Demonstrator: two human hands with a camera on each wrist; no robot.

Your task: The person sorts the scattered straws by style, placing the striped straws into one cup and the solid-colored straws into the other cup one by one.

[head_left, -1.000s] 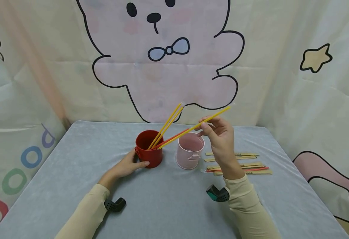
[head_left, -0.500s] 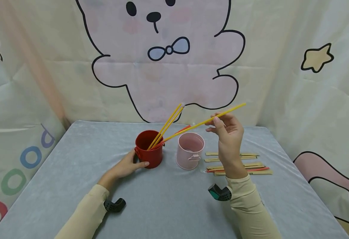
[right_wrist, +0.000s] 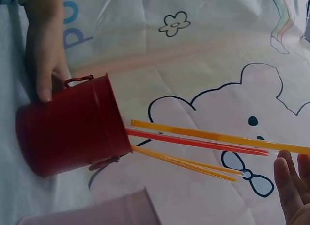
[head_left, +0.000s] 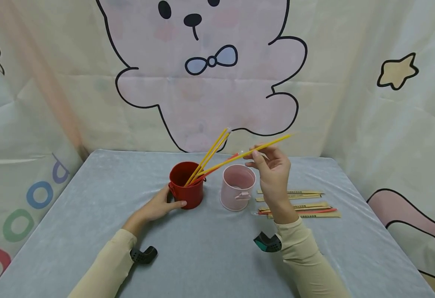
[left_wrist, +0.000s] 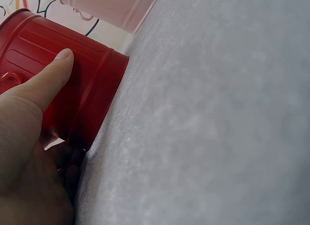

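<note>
A small red bucket (head_left: pixel 186 186) stands upright on the table, with my left hand (head_left: pixel 158 207) holding it low on its near left side, the thumb along the wall in the left wrist view. Two yellow straws (head_left: pixel 209 156) and red straws (right_wrist: pixel 203 141) lean out of it to the right. My right hand (head_left: pixel 273 169) pinches one long yellow straw (head_left: pixel 240 156) between thumb and fingers, slanted. Its lower end is at the bucket's mouth; in the right wrist view that end shows just outside the rim.
Right of the red bucket stands a pink bucket (head_left: pixel 237 188), beneath the held straw. Farther right, several paper-wrapped sticks (head_left: pixel 307 205) lie on the table with a red straw (head_left: pixel 319 211) among them. A printed cloth (head_left: pixel 210 99) hangs behind the blue-grey tablecloth (head_left: pixel 202 256).
The right hand moved right with the yellow straw, then back left, bringing its lower end over the red bucket's mouth again. The left hand and both buckets stayed put.
</note>
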